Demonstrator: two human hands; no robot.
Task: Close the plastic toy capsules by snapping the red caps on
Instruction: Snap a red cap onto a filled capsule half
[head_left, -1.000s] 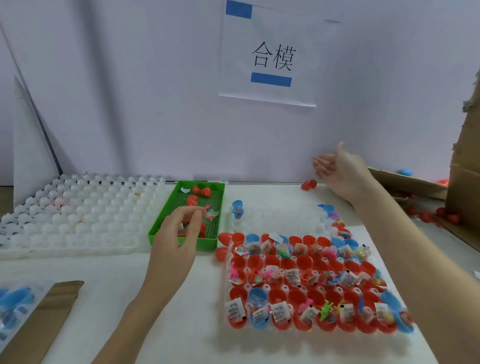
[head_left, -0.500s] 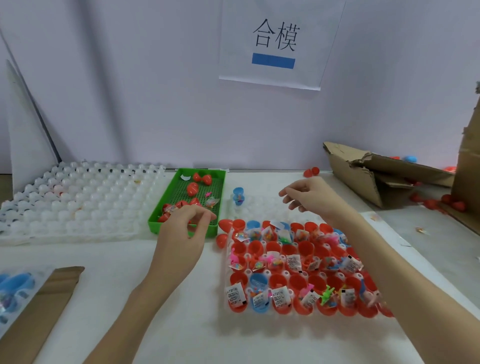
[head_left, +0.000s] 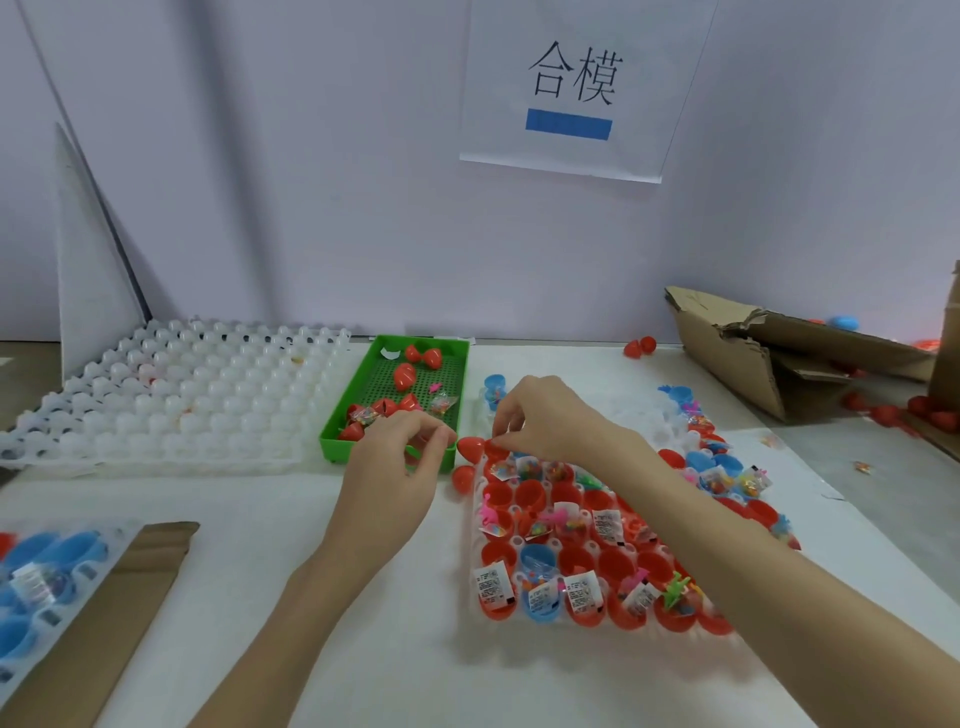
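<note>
Both hands (head_left: 395, 462) (head_left: 545, 415) curled, grasp unclear, fingertips hidden near red cap (head_left: 470, 448)

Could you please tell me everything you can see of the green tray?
The green tray is a shallow rectangular plastic bin with low walls and a perforated floor. It sits flat on the white table between two white cell trays. It holds loose red caps and small toy packets. The left hand overlaps its near right corner.
</note>
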